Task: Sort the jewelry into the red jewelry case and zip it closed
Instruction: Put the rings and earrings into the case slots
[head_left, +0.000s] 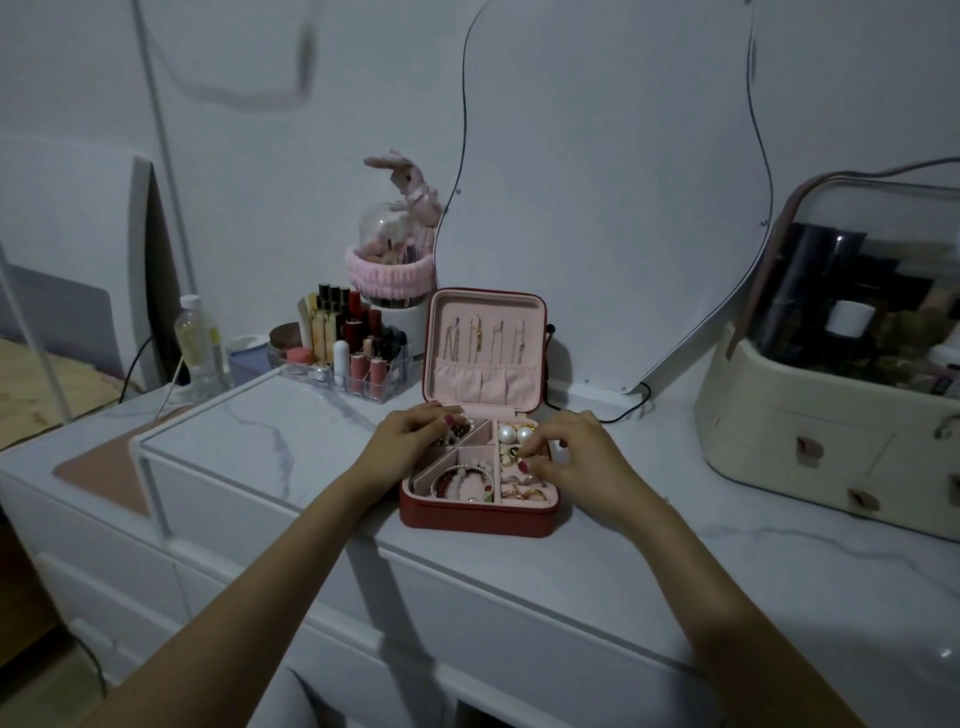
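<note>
Right-hand fingertips pinched on a small gold earring in the right middle compartment. Left-hand fingers curled over dark beads in the far-left compartment; firm grip or mere touch, impossible to tell. Right hand and left hand poised over a red square zip-around jewelry case with pink lining, open at the near edge of a white marble-look dresser top. 2 large white pearl earrings at far right, pale bead bracelets near left, fine chains hanging in the upright lid. Probably light, small, slippery and easily tangled; best pinched singly. Case likely semi-stiff; best steadied at a corner while zipping. Clear lipstick organiser far left.
</note>
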